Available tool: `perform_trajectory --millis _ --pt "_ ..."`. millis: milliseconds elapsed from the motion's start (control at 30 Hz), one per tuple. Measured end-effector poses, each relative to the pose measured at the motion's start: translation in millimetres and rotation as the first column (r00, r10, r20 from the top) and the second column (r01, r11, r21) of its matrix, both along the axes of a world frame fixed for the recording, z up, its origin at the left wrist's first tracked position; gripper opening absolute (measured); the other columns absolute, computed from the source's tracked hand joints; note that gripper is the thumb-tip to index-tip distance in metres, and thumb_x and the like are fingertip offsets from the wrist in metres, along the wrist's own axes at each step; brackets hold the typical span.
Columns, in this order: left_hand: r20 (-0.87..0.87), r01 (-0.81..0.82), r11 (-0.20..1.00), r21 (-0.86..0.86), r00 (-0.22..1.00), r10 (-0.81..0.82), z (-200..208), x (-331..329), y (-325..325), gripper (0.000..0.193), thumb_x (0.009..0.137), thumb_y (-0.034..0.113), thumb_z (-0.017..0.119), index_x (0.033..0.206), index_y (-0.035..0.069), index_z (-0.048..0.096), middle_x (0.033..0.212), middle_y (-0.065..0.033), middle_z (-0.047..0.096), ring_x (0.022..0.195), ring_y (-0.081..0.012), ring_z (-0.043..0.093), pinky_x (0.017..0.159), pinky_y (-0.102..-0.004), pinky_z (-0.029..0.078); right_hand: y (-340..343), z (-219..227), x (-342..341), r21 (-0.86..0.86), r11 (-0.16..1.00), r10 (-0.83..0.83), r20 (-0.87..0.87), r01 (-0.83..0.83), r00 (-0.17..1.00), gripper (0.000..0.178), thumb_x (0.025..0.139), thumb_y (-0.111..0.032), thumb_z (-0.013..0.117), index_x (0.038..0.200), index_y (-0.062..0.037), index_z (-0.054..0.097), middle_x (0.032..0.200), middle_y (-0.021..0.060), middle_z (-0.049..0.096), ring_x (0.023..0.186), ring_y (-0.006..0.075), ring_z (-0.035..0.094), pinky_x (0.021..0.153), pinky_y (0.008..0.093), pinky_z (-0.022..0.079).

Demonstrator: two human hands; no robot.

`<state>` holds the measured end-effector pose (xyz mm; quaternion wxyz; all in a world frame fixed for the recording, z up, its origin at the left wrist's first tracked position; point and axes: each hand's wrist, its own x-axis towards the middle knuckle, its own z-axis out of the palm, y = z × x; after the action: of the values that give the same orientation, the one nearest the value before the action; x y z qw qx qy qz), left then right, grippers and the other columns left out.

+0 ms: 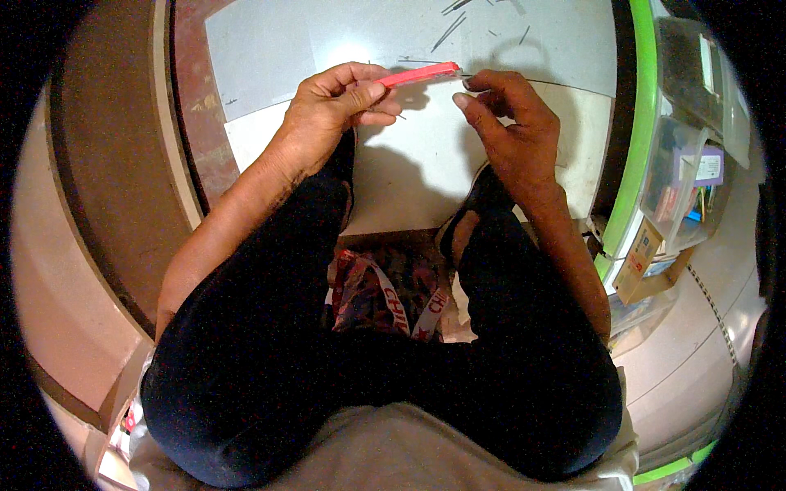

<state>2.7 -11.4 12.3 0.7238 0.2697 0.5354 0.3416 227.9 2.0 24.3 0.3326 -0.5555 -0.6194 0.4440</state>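
On the pale board, dark slivers lie loose; left fingers hold a red strip; right fingers are narrowed, any hold unclear; work seems unfinished

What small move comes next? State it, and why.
Probably close the thumb and forefinger of the right hand on the tip of the red strip: the left hand grips its other end, and those two fingertips stand apart just beside that tip.
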Motion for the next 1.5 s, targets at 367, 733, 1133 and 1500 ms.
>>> perform_trajectory --millis 367,733,1133,1500 --pt "-0.420 0.315 0.910 0.268 0.889 -0.184 -2.9 1.8 -0.8 0.024 0.089 0.016 0.063 0.108 0.002 0.061 0.098 -0.0064 0.064 0.087 -0.0151 0.061 0.078 -0.0295 0.050 -1.6 -4.8 -0.3 -0.135 0.989 -0.055 -0.012 0.053 0.998 0.016 0.084 -0.019 0.066 0.088 -0.0038 0.063 0.074 0.0075 0.064 0.064 0.0136 0.061 0.059 0.0288 0.050" --pt "-0.808 0.728 0.503 0.466 0.581 -0.092 7.4 12.2 9.1 0.030 0.079 0.014 0.069 0.104 0.002 0.059 0.091 -0.0137 0.059 0.079 -0.0298 0.062 0.067 -0.0366 0.051 -3.6 7.2 -20.0 -0.538 0.842 -0.160 -0.308 -0.033 0.938 0.017 0.083 -0.017 0.065 0.087 -0.0007 0.061 0.066 0.0066 0.062 0.054 0.0104 0.057 0.050 0.0258 0.047" --pt "-0.834 0.758 0.478 0.444 0.545 -0.090 3.8 4.7 8.4 0.020 0.082 0.011 0.064 0.099 0.002 0.059 0.092 -0.0153 0.061 0.077 -0.0333 0.062 0.066 -0.0381 0.051 -5.9 -4.2 -26.1 -0.175 0.977 0.074 -0.261 -0.122 0.962 0.020 0.079 -0.018 0.070 0.093 -0.0062 0.063 0.080 0.0066 0.066 0.065 0.0167 0.062 0.059 0.0311 0.049" --pt "-0.756 0.663 0.608 0.438 0.637 -0.150 5.5 6.5 15.1 0.024 0.083 0.014 0.065 0.103 0.001 0.059 0.082 -0.0160 0.058 0.071 -0.0340 0.059 0.062 -0.0398 0.047 -0.9 0.2 -23.5 0.132 0.950 0.248 0.230 -0.282 0.941 0.028 0.084 -0.020 0.061 0.110 -0.0105 0.058 0.091 0.0116 0.059 0.078 0.0324 0.061 0.066 0.0428 0.051"
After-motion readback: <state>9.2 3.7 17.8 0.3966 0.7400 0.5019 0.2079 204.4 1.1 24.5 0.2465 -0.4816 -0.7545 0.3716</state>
